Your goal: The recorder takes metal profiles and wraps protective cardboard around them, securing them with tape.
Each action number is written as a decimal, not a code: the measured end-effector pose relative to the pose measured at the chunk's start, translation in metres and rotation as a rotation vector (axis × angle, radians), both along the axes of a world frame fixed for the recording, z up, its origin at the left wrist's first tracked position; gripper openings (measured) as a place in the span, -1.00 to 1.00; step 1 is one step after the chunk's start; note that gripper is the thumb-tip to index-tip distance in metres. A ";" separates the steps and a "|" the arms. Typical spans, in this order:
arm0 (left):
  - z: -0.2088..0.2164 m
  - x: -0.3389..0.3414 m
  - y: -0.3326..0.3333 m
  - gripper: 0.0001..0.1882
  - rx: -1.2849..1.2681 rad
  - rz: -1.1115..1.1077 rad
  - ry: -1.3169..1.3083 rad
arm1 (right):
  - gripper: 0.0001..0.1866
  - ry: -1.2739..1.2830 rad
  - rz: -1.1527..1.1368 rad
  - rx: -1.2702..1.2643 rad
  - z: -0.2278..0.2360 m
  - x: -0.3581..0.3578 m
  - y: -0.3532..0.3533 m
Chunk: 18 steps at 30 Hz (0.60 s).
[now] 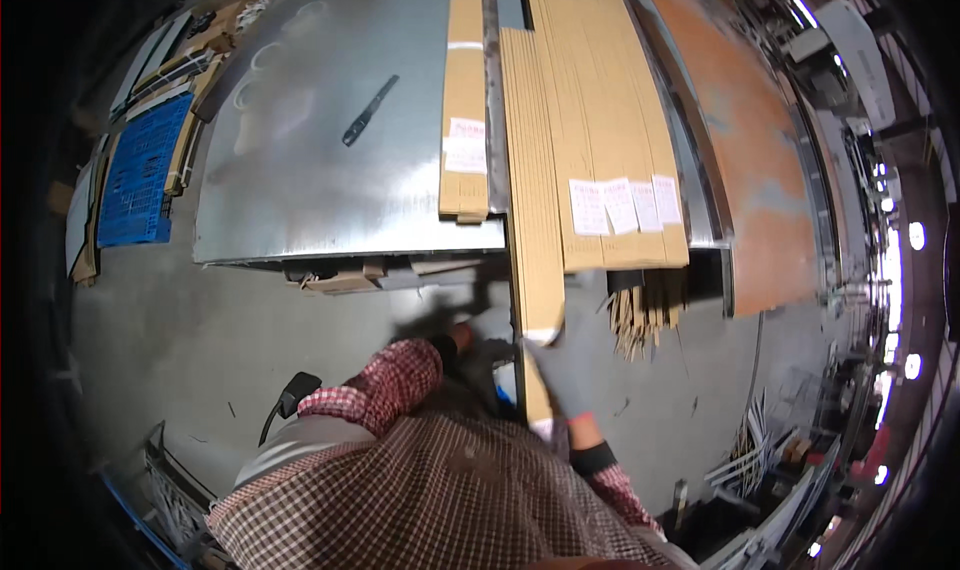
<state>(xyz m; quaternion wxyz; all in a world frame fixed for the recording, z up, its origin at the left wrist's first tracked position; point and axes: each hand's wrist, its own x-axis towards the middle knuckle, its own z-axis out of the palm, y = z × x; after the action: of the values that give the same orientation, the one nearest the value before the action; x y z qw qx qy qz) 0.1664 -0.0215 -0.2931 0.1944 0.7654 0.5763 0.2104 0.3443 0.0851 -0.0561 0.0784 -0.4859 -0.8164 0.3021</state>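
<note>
A long stack of folded cardboard strips juts over the table's near edge toward my body, its near part ringed by a white band. My right hand, in a grey glove with a red cuff, is against the right side of the stack's near end. Its fingers are smeared by motion. On the stack's left side is my left hand, dim against the floor with its fingers hard to make out. Wide flat cardboard sheets with several white labels lie to the right of the strips. A narrower strapped cardboard bundle lies to the left.
A shiny metal-topped table bears a dark knife-like tool. Cardboard offcuts hang below the sheets. A brown-topped table stands at right, a blue pallet at far left. A cart frame is at lower right.
</note>
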 end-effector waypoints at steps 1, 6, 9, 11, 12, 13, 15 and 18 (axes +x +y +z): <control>0.002 -0.003 -0.005 -0.59 0.120 0.008 -0.014 | 0.06 -0.357 -0.028 0.215 -0.035 0.004 -0.031; 0.115 -0.049 0.002 -0.67 -0.825 0.194 -0.666 | 0.10 -0.250 -0.069 0.291 -0.064 0.006 -0.028; 0.146 0.059 0.081 -0.57 -0.392 -0.002 -0.782 | -0.10 -0.143 -0.037 0.187 -0.118 0.055 -0.020; 0.159 0.068 0.097 -0.53 -0.309 0.049 -0.366 | -0.38 0.429 -0.273 -0.470 -0.029 0.032 -0.004; 0.162 0.075 0.100 -0.54 -0.258 0.095 -0.225 | -0.46 0.870 -0.480 -0.610 0.003 0.033 -0.001; 0.153 0.081 0.100 -0.59 -0.319 0.082 -0.098 | -0.61 0.857 -0.471 -0.547 0.010 0.063 0.012; 0.149 0.090 0.101 -0.57 -0.261 0.085 -0.062 | -0.63 0.341 -0.116 -0.344 0.015 0.058 0.029; 0.141 0.090 0.089 -0.56 -0.269 0.080 -0.109 | -0.70 -0.117 0.101 -0.544 0.015 0.027 0.045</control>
<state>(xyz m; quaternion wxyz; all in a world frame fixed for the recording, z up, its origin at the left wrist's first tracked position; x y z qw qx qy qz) 0.2560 0.0679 -0.1525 0.3177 0.6964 0.6178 0.1800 0.3712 0.1305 -0.0407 -0.1174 -0.4644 -0.7318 0.4849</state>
